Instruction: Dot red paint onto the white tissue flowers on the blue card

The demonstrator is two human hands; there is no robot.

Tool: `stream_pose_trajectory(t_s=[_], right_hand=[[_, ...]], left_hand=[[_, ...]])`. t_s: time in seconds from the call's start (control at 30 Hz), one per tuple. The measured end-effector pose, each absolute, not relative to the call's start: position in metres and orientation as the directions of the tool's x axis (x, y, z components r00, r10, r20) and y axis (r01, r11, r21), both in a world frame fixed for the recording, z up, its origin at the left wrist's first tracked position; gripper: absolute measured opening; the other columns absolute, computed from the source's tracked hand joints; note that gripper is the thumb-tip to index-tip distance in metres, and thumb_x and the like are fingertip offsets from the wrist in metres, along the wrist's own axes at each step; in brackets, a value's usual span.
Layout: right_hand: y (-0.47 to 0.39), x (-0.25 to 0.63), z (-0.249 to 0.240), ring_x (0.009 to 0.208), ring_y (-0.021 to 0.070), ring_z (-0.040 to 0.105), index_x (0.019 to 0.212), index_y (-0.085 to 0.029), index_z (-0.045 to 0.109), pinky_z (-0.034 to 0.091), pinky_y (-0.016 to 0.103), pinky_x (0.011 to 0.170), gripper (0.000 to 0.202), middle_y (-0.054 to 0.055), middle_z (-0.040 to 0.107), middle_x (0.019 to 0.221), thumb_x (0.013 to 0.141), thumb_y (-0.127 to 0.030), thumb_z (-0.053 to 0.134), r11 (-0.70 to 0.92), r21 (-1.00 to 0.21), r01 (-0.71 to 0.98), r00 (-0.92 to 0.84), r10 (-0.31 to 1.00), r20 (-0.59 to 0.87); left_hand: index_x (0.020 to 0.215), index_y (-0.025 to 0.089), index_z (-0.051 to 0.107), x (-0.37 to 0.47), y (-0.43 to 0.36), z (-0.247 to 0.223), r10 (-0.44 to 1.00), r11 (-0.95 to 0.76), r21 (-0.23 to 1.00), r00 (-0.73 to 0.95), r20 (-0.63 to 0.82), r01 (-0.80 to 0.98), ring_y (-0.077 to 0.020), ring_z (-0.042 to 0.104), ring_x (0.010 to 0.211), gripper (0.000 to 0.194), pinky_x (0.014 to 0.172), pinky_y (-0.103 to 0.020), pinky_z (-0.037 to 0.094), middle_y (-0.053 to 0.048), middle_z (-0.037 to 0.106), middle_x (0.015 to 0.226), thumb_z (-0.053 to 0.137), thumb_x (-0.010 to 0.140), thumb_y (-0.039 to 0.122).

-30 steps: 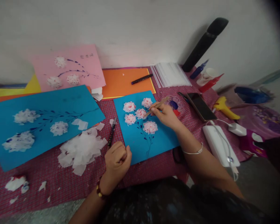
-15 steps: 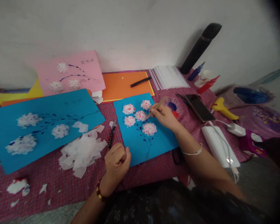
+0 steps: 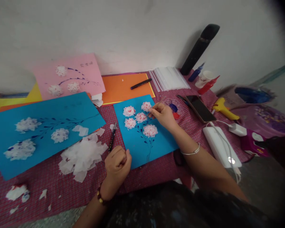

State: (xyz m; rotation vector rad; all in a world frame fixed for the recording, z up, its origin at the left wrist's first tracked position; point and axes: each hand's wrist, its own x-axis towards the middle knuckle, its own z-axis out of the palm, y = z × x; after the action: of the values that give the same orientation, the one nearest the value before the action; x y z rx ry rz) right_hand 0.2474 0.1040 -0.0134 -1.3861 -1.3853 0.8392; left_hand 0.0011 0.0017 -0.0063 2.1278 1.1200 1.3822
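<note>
Several red-flecked white paper flowers (image 3: 150,130) and a dark painted stem lie on a blue sheet (image 3: 135,155). My right hand (image 3: 162,115) hovers over the sheet's upper right, fingers pinched on a thin stick (image 3: 147,116) whose tip is beside the middle flower. The stick is mostly hidden by the fingers. My left hand (image 3: 118,164), closed in a loose fist, rests at the sheet's lower left edge; nothing shows inside it. Just above that hand lies a black pen (image 3: 113,136). Beyond my right hand is a clear dish (image 3: 174,104) with blue and red paint.
To the left are a larger blue sheet (image 3: 49,110), a pink sheet (image 3: 84,71) and white paper pieces (image 3: 84,155). Rightward lie a phone (image 3: 200,108), a white power bank (image 3: 220,147) with cables, a yellow glue gun (image 3: 224,108) and paint bottles (image 3: 209,85).
The stick in my right hand has turned and shows much less than before. My left hand stays in its fist. The whole view has shifted slightly.
</note>
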Motion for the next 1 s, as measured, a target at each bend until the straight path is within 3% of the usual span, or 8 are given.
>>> stream_pose_trajectory(t_s=[0.3,0.5,1.0], right_hand=[[0.1,0.255,-0.005,0.046,0.0123,0.055,0.07,-0.019,0.054,0.045,0.027,0.049,0.036,0.0,0.062,0.054,0.078,-0.053,0.065,0.055,-0.949,0.31,0.039,0.997,0.07],[0.108,0.256,-0.016,0.048,0.0123,0.056,0.073,-0.019,0.053,0.046,0.026,0.05,0.036,0.0,0.063,0.058,0.08,-0.054,0.06,0.021,-0.946,0.325,0.007,1.0,0.025],[0.111,0.261,-0.009,0.051,0.0119,0.056,0.077,-0.019,0.052,0.046,0.027,0.054,0.03,-0.001,0.06,0.058,0.083,-0.048,0.058,0.13,-0.937,0.325,0.111,0.978,0.175]], left_hand=[[0.059,0.019,0.024,0.0,0.001,-0.004,0.779,-0.617,0.657,0.215,0.589,0.434,-0.0067,0.029,0.048,0.046,0.048,-0.025,0.023,0.007,0.024,0.056,0.058,0.078,-0.003],[0.06,0.018,0.023,-0.001,0.001,-0.009,0.789,-0.606,0.666,0.221,0.573,0.435,-0.0068,0.03,0.05,0.047,0.05,-0.025,0.023,0.007,0.025,0.057,0.06,0.077,-0.005],[0.056,0.018,0.023,-0.003,0.0,-0.008,0.842,-0.534,0.725,0.2,0.501,0.435,-0.0078,0.031,0.05,0.044,0.052,-0.026,0.023,0.006,0.027,0.055,0.057,0.08,0.004]])
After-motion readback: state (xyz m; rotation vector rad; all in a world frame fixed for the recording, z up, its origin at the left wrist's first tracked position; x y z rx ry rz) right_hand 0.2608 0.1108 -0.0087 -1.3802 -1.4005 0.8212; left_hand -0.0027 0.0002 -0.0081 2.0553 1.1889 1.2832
